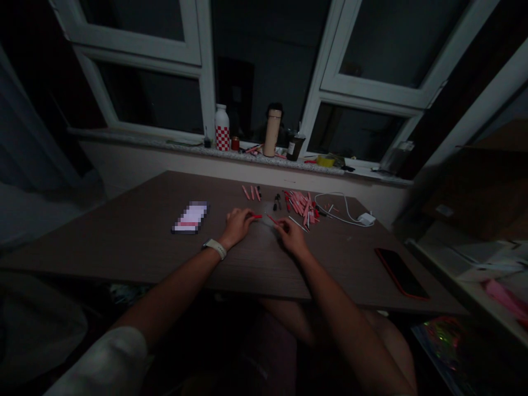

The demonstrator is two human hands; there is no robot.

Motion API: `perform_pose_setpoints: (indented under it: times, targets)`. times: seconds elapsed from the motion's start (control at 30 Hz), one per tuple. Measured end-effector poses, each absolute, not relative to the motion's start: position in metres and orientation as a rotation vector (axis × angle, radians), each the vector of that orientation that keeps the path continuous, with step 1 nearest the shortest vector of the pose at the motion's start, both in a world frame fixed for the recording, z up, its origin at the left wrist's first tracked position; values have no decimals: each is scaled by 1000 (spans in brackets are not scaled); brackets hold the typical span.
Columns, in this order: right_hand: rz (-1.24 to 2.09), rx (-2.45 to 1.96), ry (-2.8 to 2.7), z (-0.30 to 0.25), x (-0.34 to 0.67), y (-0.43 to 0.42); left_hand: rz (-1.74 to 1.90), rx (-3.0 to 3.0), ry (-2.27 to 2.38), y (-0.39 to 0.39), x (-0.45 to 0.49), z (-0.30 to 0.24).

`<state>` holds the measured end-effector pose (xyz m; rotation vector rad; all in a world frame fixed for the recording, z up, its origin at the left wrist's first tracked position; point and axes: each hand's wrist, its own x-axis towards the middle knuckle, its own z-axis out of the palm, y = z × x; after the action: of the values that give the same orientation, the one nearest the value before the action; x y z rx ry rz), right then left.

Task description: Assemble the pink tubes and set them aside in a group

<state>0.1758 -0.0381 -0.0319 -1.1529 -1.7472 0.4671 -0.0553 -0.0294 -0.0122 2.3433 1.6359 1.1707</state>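
My left hand rests on the brown wood-grain table, its fingertips pinching a small red pen part. Facing it, my right hand pinches a thin red rod. The two hands are close together but do not touch. Beyond them lies a loose pile of pink and red pen parts. Several more pink pieces and small black parts lie to its left. A pale thin stick lies just right of my right hand.
A white cable and charger lie right of the pile. A phone in a red case sits front right, and another phone with a blurred screen sits left. Bottles and a tan flask stand on the windowsill behind.
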Motion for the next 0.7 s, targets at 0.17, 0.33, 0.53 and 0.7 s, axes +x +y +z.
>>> perform_pose_setpoints:
  times: [0.17,0.33,0.53,0.7]
  targets:
    - [426,-1182,-1776,-27,177,-41,1352,2343,1429,-29,-56,-12]
    - [406,-1211,-1766,-23,177,-43,1379,2322,1386,-32,-54,-8]
    - [388,-1226,-1778,-23,178,-43,1369,2352,1327,-34,-54,-7]
    - [385,-1253,-1794,-23,179,-44,1380,2364,1270,-36,-53,-6]
